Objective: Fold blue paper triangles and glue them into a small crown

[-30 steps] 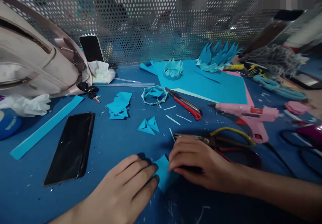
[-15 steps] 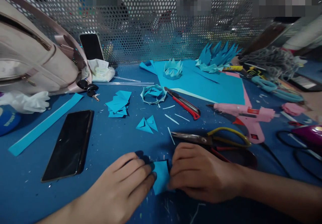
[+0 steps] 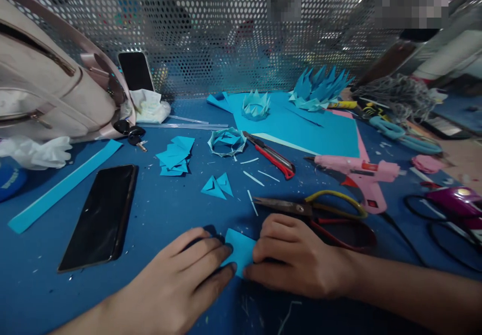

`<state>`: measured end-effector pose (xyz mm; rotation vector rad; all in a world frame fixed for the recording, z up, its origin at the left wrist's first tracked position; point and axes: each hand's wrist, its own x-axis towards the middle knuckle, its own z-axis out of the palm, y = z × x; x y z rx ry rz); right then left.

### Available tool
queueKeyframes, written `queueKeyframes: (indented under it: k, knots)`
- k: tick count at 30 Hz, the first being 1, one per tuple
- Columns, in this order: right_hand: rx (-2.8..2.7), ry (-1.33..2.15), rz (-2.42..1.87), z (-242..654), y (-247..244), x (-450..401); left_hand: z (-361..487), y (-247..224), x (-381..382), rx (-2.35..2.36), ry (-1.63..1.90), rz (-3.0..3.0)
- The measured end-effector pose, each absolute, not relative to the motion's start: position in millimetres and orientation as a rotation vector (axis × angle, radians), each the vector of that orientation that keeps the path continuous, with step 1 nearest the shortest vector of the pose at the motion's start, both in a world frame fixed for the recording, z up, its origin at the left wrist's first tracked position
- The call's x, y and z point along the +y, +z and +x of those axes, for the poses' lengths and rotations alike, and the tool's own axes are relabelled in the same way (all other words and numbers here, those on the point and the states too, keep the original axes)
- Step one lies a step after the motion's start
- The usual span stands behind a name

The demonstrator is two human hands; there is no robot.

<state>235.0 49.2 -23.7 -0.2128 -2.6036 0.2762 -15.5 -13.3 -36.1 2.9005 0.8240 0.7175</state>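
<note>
A small piece of blue paper (image 3: 240,247) lies on the table between my two hands, turned so one corner points away from me. My left hand (image 3: 188,269) has its fingertips closed on the paper's left edge. On the opposite edge, my right hand (image 3: 297,257) grips the paper with curled fingers. Beyond them sit two folded blue triangles (image 3: 217,186) and a stack of blue paper pieces (image 3: 176,155). A ring of folded paper (image 3: 227,142) stands behind the triangles. Scissors (image 3: 301,207) with yellow and red handles lie just past my right hand.
A black phone (image 3: 98,219) and a blue paper strip (image 3: 68,184) lie at left, near a pale backpack (image 3: 48,69). A red utility knife (image 3: 273,158), a pink glue gun (image 3: 361,166) and large blue sheets (image 3: 293,129) occupy the right and back. A perforated metal panel (image 3: 211,33) rises behind.
The small blue paper has been turned between my hands, from nearly square-on to a corner pointing away. Both hands stay close to it. The view has shifted slightly.
</note>
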Motion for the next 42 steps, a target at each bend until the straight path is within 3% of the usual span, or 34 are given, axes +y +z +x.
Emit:
queueKeyframes:
  k: [13, 42]
  knots:
    - [-2.601, 0.380, -0.455, 240, -30, 61, -16, -36, -17, 0.842, 0.621, 2.929]
    - [-2.767, 0.483, -0.402, 232, -28, 60, -8, -37, -19, 0.841, 0.572, 3.026]
